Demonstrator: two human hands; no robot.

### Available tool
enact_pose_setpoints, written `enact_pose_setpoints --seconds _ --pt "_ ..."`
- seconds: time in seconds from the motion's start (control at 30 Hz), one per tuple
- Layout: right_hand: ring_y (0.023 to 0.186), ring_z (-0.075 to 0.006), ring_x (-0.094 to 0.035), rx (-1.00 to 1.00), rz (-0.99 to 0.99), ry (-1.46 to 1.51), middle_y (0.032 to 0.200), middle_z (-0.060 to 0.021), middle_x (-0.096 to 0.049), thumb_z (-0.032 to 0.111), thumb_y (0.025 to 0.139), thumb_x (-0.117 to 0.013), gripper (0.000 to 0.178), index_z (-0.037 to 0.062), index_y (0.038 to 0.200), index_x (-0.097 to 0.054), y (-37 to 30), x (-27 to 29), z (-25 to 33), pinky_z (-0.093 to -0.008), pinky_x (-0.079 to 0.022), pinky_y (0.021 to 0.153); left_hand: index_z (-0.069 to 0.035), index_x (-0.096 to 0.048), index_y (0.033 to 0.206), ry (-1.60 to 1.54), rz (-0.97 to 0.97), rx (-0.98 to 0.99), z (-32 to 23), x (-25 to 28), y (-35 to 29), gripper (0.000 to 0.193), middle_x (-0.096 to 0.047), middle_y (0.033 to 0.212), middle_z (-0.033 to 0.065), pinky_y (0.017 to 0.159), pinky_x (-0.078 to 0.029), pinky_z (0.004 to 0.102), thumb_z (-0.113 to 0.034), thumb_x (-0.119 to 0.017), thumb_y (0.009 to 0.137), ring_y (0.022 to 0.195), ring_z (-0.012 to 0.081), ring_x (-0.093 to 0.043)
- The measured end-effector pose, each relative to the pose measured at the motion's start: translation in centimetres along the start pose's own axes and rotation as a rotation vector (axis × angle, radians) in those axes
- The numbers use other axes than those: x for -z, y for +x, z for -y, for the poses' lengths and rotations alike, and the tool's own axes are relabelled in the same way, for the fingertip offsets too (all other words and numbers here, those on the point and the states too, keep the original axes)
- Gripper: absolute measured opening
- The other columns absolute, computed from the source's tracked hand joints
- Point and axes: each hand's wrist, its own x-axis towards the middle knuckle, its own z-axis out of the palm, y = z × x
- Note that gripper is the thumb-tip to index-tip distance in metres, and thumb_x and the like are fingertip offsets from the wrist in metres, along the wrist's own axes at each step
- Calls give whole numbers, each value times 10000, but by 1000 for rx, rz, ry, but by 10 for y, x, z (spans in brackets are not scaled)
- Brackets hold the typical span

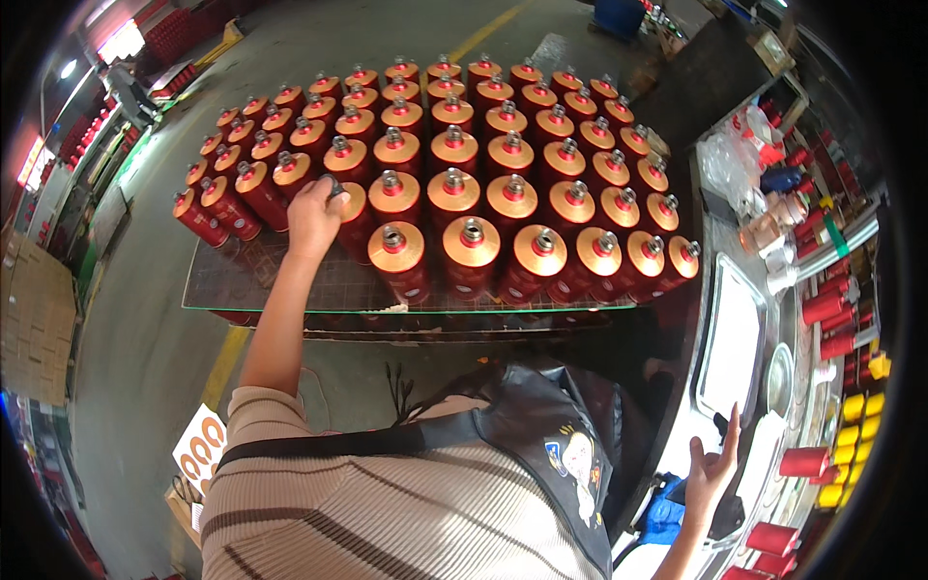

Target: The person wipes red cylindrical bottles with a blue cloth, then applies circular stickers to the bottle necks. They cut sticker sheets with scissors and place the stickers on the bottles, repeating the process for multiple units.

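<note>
Many dark red bottles (453, 196) with gold shoulders and short, shiny necks stand upright in close rows on a glass-edged table (290, 290). My left hand (315, 217) reaches to the near left part of the rows. Its fingers are closed at the neck of one bottle (355, 205), where something small and dark shows at the fingertips. The hand hides part of that neck. Far to the right, my right hand (709, 476) hangs over the side bench with thumb and forefinger apart and nothing between them. A white, bright panel (733, 333) lies just beyond it.
Along the right runs a bench with clear plastic bags (730, 164), a round metal dish (778, 379) and a blue cloth-like item (663, 512). Red and yellow cylinders (851, 440) line its far side. Cartons (39, 314) stand at the left, and a sheet with orange rings (201, 447) is nearer.
</note>
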Motion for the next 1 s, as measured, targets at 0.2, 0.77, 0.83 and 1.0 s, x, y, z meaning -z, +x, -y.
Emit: enact_pose_setpoints --seconds 0.2,0.77,0.83,1.0 --pt "462 -27 -314 -227 95 11 1550 -125 -454 70 875 -690 722 192 1535 -425 -13 4 16 -158 -320 473 -5 -554 888 -21 89 -4 7 5 9 180 -598 825 181 675 -463 469 -79 -710 836 773 397 -609" --pt "593 -118 -567 -703 -456 923 707 -1 -635 337 905 -711 339 11 994 -735 -88 -5 -51 -278 -474 608 123 -584 1128 -400 -74 56 -107 -27 57 475 -688 1150 254 890 -562 362 -321 -659 978 1029 307 -692" --pt "769 -125 -590 -925 -555 1274 912 -47 -657 191 896 -663 222 11 1018 -706 -104 24 -48 -254 -481 740 148 -574 1129 -634 -54 -311 -170 -70 70 352 -675 1179 263 891 -585 344 -179 -618 1007 1056 282 -693" --pt "913 -183 -592 -776 -877 761 995 -95 -611 7 814 -614 381 28 1195 -625 -144 -13 -39 -313 -495 805 94 -467 1341 -1157 762 -766 -426 -103 -48 345 -586 1354 229 1045 -485 346 11 -525 1012 1224 265 -605"
